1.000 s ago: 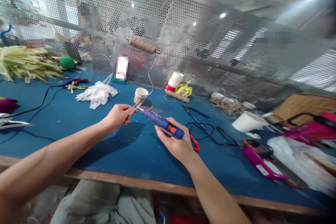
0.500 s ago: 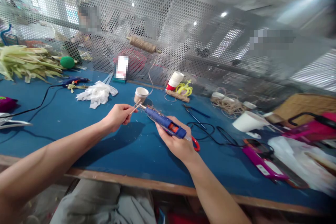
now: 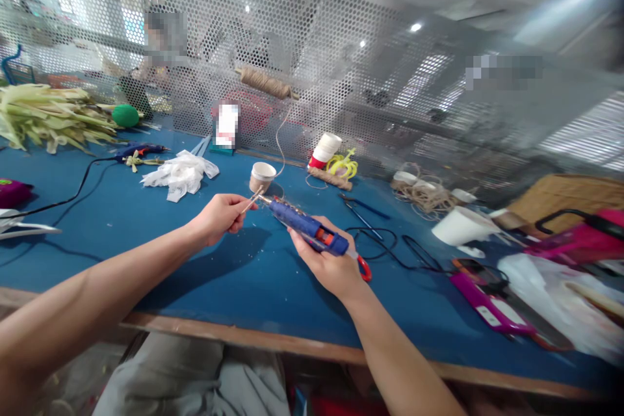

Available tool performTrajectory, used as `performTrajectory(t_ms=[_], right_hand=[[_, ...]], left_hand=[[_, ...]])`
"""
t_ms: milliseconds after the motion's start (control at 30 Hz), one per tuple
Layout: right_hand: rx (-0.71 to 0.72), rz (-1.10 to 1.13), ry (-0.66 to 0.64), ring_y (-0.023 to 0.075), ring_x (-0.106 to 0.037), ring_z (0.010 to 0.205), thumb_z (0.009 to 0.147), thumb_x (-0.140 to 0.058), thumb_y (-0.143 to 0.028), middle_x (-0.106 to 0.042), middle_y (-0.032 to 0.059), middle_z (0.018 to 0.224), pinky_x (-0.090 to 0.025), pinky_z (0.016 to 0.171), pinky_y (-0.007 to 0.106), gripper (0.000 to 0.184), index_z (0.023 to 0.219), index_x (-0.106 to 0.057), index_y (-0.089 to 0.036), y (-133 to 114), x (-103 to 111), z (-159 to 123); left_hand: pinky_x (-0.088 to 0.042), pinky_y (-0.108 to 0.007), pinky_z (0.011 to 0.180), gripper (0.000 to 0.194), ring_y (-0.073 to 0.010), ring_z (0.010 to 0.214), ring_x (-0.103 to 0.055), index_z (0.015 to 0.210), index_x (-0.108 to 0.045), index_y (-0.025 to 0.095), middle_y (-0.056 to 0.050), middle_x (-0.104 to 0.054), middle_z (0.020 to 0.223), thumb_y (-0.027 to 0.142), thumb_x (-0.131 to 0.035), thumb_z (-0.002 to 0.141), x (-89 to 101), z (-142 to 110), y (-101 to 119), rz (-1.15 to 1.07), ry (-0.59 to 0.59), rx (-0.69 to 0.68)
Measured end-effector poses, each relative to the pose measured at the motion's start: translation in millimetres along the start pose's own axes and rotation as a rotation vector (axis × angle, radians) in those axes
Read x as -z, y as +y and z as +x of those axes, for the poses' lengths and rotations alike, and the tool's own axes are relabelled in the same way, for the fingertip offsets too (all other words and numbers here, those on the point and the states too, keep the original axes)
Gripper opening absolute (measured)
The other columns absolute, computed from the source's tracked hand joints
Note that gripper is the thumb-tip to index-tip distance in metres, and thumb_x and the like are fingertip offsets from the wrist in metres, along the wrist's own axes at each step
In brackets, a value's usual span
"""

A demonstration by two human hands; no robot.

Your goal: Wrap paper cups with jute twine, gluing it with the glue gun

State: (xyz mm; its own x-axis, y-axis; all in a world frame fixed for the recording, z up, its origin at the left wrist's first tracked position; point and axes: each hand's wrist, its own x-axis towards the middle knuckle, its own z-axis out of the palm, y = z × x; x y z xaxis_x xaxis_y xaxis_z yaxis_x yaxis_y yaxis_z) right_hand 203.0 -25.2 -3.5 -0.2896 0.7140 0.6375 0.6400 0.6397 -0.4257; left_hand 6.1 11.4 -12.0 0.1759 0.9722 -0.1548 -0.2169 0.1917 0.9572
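A thin length of twine (image 3: 252, 199) is pinched between the fingertips of my left hand (image 3: 223, 218), pointing up and to the right. My right hand (image 3: 329, 263) is wrapped round a blue glue gun (image 3: 307, 227) with an orange part at its rear. The gun's metal nozzle is at the twine's end; whether they touch I cannot tell. Just behind stands a white cup (image 3: 263, 175) with a twine-wrapped side. A strand runs from near it up to a twine roll (image 3: 266, 82) on the mesh screen. Red scissor-like handles (image 3: 363, 268) show partly beside my right wrist.
Pliers (image 3: 365, 205), a black cord and a purple power strip (image 3: 490, 302) lie to the right. White lace (image 3: 180, 174), a second glue gun (image 3: 139, 151) and corn husks (image 3: 53, 114) are on the left. A perforated metal screen (image 3: 336, 71) borders the blue table's back.
My right hand and the glue gun have shifted very slightly, the gun's rear end a touch to the right. My left hand keeps its pinch on the twine in nearly the same spot.
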Motion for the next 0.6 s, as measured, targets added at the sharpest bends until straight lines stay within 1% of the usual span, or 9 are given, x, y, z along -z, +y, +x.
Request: performTrajectory(t_ms=[133,200,367,500,600], right_hand=[[-0.085,0.029,-0.026,0.0129,-0.058,0.056,0.077,-0.054,-0.03,-0.062,0.0023,0.071,-0.048,0.056,0.025,0.012,0.08,-0.057,-0.018,0.8,1.2,-0.5],[-0.105,0.064,-0.018,0.013,-0.058,0.054,0.078,-0.053,-0.031,-0.063,0.0027,0.07,-0.048,0.053,0.024,0.014,0.081,-0.057,-0.018,0.1,1.2,-0.6],[-0.153,0.149,-0.025,0.0132,-0.057,0.049,0.077,-0.053,-0.034,-0.062,0.0024,0.062,-0.047,0.048,0.025,0.019,0.078,-0.059,-0.016,-4.0,1.3,0.8],[-0.223,0.192,-0.049,0.0121,-0.054,0.043,0.076,-0.054,-0.035,-0.057,0.0003,0.049,-0.046,0.047,0.025,0.022,0.075,-0.062,-0.014,-6.5,2.5,1.8],[-0.291,0.279,-0.043,0.0111,-0.052,0.041,0.075,-0.055,-0.035,-0.054,-0.0008,0.046,-0.045,0.046,0.024,0.023,0.073,-0.063,-0.014,-7.3,3.4,2.7]], left_hand=[[-0.016,-0.016,0.035,0.017,-0.0014,0.031,-0.027,0.071,-0.059,0.01,0.008,-0.034,0.04,0.018,-0.05,0.082,-0.4,-1.1,0.5,-0.013,-0.028,0.031],[-0.016,-0.017,0.035,0.016,-0.0014,0.031,-0.027,0.071,-0.059,0.009,0.008,-0.034,0.04,0.017,-0.05,0.082,-0.6,-1.5,0.2,-0.012,-0.036,0.039],[-0.017,-0.016,0.035,0.015,-0.0015,0.031,-0.027,0.071,-0.059,0.01,0.008,-0.035,0.04,0.016,-0.05,0.081,-1.4,-2.4,0.4,-0.009,-0.046,0.047],[-0.017,-0.016,0.035,0.014,-0.0014,0.031,-0.028,0.071,-0.059,0.01,0.008,-0.035,0.04,0.018,-0.052,0.08,-2.3,-3.3,1.9,0.0,-0.046,0.039],[-0.018,-0.016,0.035,0.014,-0.0017,0.031,-0.027,0.073,-0.06,0.01,0.008,-0.034,0.04,0.019,-0.051,0.079,-1.8,-2.6,2.2,0.019,-0.042,0.019]])
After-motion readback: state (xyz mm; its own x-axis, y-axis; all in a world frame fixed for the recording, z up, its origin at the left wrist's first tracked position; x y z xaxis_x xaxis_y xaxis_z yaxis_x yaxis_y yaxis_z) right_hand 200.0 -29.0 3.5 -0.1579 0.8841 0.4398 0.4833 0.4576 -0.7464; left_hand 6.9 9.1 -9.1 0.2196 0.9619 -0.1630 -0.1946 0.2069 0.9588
